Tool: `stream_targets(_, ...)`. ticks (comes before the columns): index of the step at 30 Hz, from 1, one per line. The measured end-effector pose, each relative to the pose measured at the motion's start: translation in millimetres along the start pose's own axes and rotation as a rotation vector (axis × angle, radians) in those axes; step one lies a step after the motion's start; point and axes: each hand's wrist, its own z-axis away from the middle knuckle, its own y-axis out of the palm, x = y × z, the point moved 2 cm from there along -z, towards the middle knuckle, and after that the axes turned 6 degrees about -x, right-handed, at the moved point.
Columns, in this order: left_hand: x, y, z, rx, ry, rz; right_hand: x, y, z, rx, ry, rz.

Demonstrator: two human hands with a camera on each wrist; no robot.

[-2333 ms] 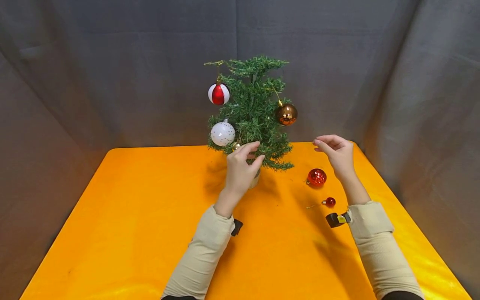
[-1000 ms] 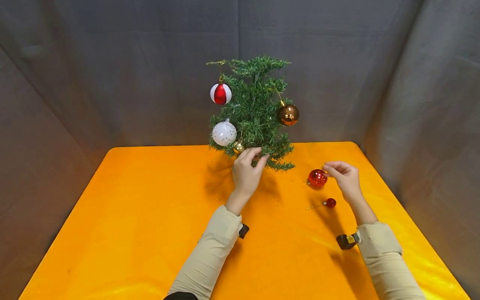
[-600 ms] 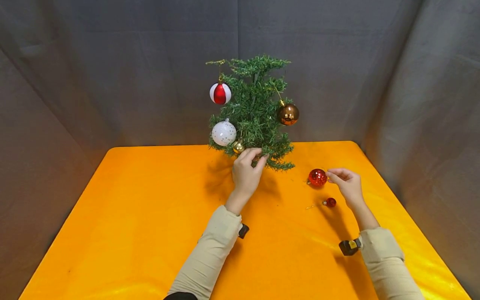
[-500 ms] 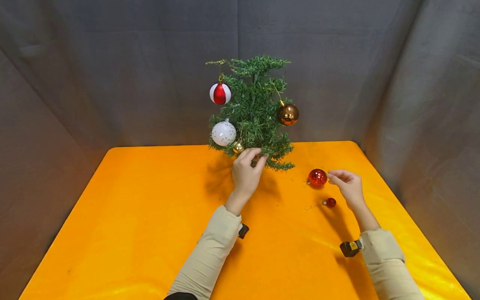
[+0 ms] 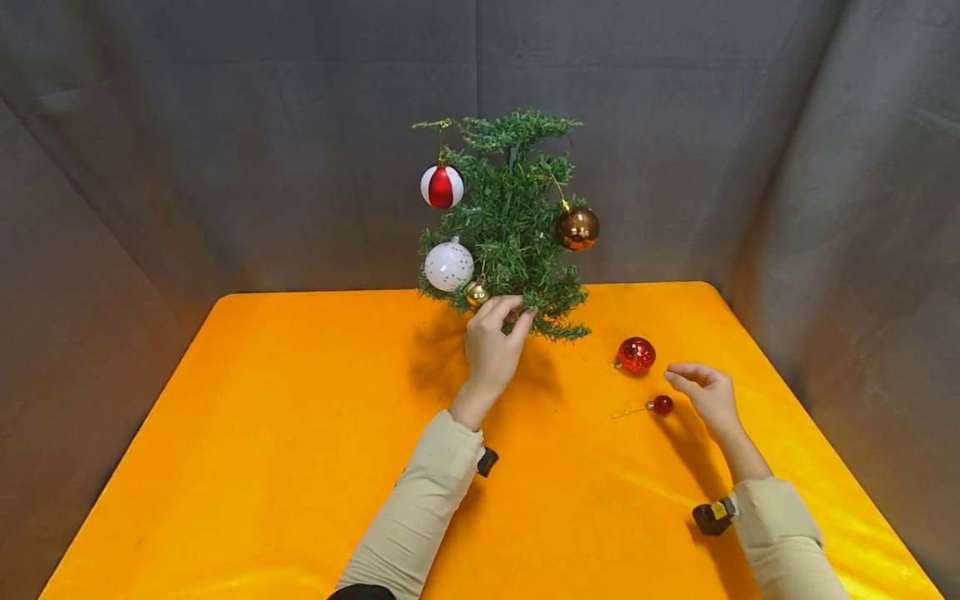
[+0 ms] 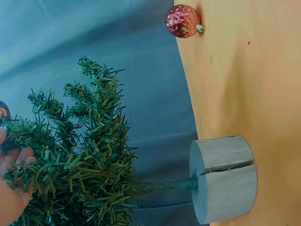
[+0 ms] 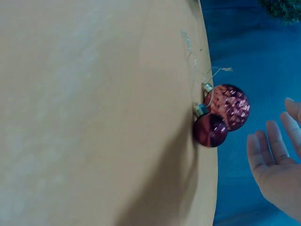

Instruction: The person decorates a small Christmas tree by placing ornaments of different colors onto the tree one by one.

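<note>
A small green artificial Christmas tree point(image 5: 510, 225) stands at the back of the table in a round wooden base point(image 6: 225, 179). The left hand point(image 5: 495, 337) is at its lower front branches, fingers and thumb curled around a branch, fingertips partly hidden by needles in the left wrist view. The right hand point(image 5: 708, 396) hovers empty above the table, fingers loosely bent and thumb apart. Nearest to it are a faceted red bauble point(image 5: 636, 355) and a small, smooth red bauble point(image 5: 661, 405) with a gold string, both lying on the table.
On the tree hang a red-and-white striped bauble point(image 5: 442, 187), a white dotted bauble point(image 5: 448, 266), a small gold bauble point(image 5: 477, 292) and a shiny brown bauble point(image 5: 577, 228). An orange cloth covers the table point(image 5: 262, 450); grey curtains point(image 5: 300, 167) enclose it.
The right hand has come down from beside the tree, passed the faceted red bauble, and moved toward the small one. The left hand shifted slightly right onto the branch, then stayed still.
</note>
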Motion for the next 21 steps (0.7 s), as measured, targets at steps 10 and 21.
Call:
stream_targets(10,0.6,0.4,-0.2,-0.005,-0.006,-0.003,47,2,25.9,0.076,0.067,0.163)
stream_targets(21,-0.1,-0.5,-0.9,0.006,-0.023,0.023,43,-2,25.8,0.204,0.168,0.144)
